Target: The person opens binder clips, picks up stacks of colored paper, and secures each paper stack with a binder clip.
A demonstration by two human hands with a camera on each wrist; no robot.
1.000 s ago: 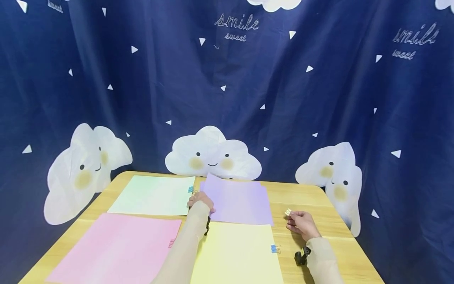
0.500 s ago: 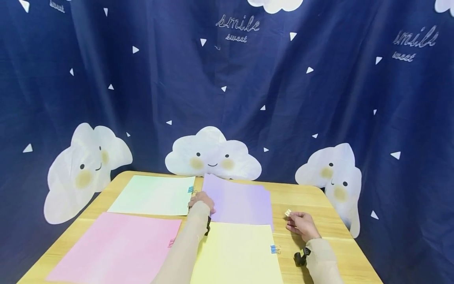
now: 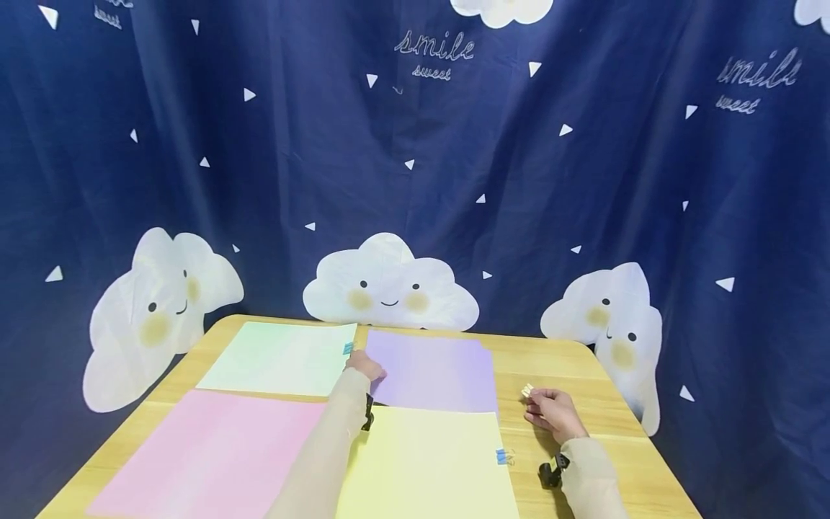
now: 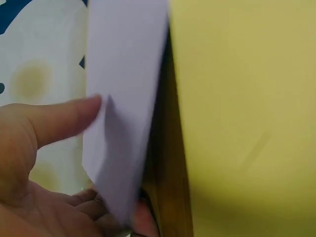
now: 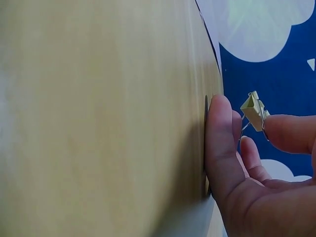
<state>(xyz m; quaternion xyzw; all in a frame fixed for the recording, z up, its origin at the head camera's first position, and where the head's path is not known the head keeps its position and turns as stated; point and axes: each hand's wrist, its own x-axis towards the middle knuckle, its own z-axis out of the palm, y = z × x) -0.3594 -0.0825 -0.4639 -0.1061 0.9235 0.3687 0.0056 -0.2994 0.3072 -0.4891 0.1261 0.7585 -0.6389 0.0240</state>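
Observation:
A stack of purple paper [image 3: 431,371] lies at the back middle of the table. My left hand [image 3: 365,364] is at its left edge; in the left wrist view the thumb [image 4: 74,118] lies over the purple paper [image 4: 123,89] and the fingers reach under its edge. Whether the thumb presses firmly is unclear. My right hand [image 3: 554,413] is held to the right of the stack, pinching a small pale yellow binder clip [image 3: 527,390]. The right wrist view shows the clip [image 5: 254,111] by the thumb tip, its wire handles between thumb and fingers.
Yellow paper [image 3: 431,461] with a blue binder clip [image 3: 502,457] on its right edge lies in front. Green paper [image 3: 279,358] with a blue clip [image 3: 349,348] is at back left, pink paper [image 3: 207,454] at front left. A dark blue curtain [image 3: 415,144] hangs behind the table [image 3: 583,367].
The top purple sheet's raised back-left corner has come down, and the purple sheets now line up more closely. My left hand has shifted slightly left. The right hand stays put with the binder clip.

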